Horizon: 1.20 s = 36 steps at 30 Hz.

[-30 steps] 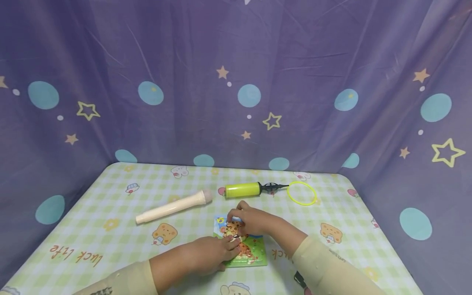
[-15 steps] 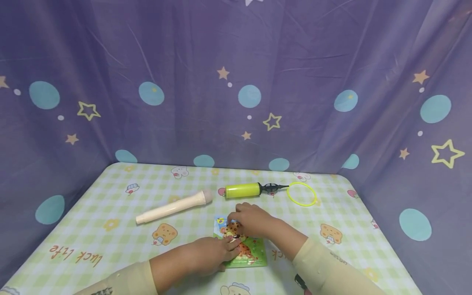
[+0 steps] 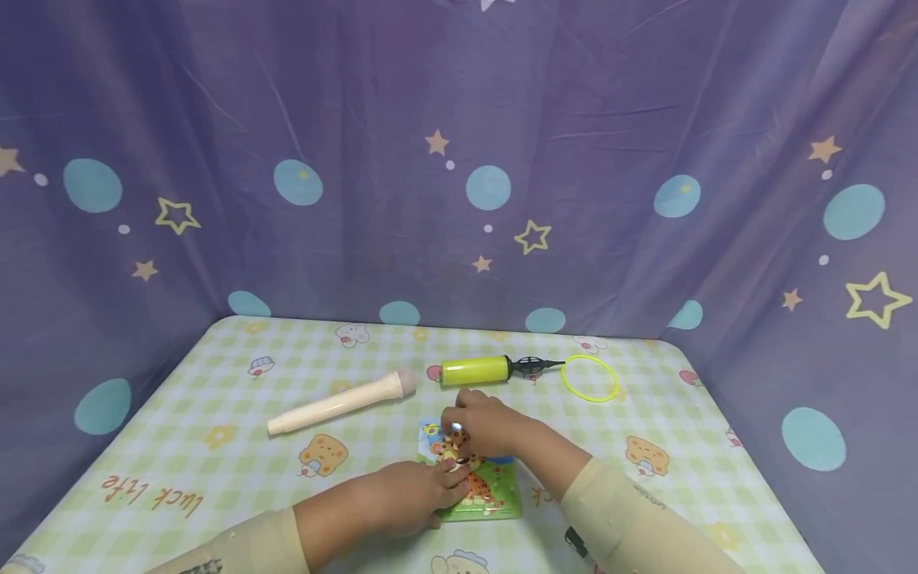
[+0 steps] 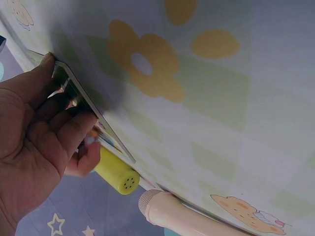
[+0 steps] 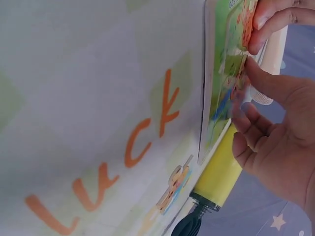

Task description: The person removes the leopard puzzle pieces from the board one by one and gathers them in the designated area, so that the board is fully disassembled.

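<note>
A flat jigsaw puzzle [image 3: 502, 494] with a spotted leopard on a green and blue picture lies on the table before me. My left hand [image 3: 412, 496] rests on its left side, fingers stretched over the picture; the left wrist view shows the thumb [image 4: 47, 61] at the board's edge. Over the upper part is my right hand [image 3: 488, 422], its fingers curled down. Thumb and fingertips seem to pinch a small puzzle piece [image 4: 90, 139], mostly hidden by the fingers. The board's raised border [image 5: 210, 73] shows in the right wrist view.
Behind the puzzle lies a yellow hand pump [image 3: 475, 371] with a black nozzle, its tip touching or close to a yellow ring [image 3: 590, 399]. A cream toy microphone [image 3: 340, 405] lies to the left. A small black thing [image 3: 575, 542] is partly hidden by my right sleeve.
The right hand's fingers shift slightly over the top of the puzzle. My left hand stays where it was, and the pump, ring and microphone have not moved.
</note>
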Each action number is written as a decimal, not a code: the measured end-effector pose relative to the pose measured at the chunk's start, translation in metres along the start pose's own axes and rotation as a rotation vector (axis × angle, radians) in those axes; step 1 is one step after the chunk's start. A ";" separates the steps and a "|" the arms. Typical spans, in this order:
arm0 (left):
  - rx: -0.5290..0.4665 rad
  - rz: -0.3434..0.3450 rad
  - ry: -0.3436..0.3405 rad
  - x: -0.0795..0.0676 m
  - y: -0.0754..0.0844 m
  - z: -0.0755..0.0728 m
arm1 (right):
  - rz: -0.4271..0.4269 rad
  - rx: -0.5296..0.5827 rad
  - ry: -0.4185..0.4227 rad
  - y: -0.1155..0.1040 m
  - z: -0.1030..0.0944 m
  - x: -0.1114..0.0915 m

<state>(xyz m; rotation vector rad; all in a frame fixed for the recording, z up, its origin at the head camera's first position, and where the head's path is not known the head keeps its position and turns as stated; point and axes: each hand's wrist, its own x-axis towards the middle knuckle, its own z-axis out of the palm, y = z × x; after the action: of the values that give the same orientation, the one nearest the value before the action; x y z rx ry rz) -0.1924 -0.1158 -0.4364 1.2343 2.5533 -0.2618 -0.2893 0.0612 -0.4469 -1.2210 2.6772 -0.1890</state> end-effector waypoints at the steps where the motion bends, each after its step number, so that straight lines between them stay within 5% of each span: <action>1: -0.003 0.002 0.000 0.000 0.000 0.000 | 0.001 0.005 0.003 0.000 0.000 0.000; 8: -0.017 -0.021 -0.016 0.000 0.001 -0.005 | -0.011 -0.013 0.027 -0.001 -0.002 -0.002; 16: -0.044 -0.032 -0.038 0.000 0.002 -0.010 | 0.074 0.264 0.049 0.012 -0.012 -0.006; 22: -0.058 -0.025 -0.019 0.000 0.003 -0.005 | 0.074 0.438 0.060 0.036 -0.026 -0.022; 36: -0.050 -0.029 -0.006 0.000 0.003 -0.002 | 0.252 0.582 -0.035 0.106 -0.029 -0.074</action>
<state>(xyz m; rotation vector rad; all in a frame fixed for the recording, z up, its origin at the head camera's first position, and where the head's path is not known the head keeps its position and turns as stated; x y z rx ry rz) -0.1901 -0.1136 -0.4343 1.1778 2.5577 -0.2067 -0.3262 0.1876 -0.4306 -0.6948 2.4437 -0.8245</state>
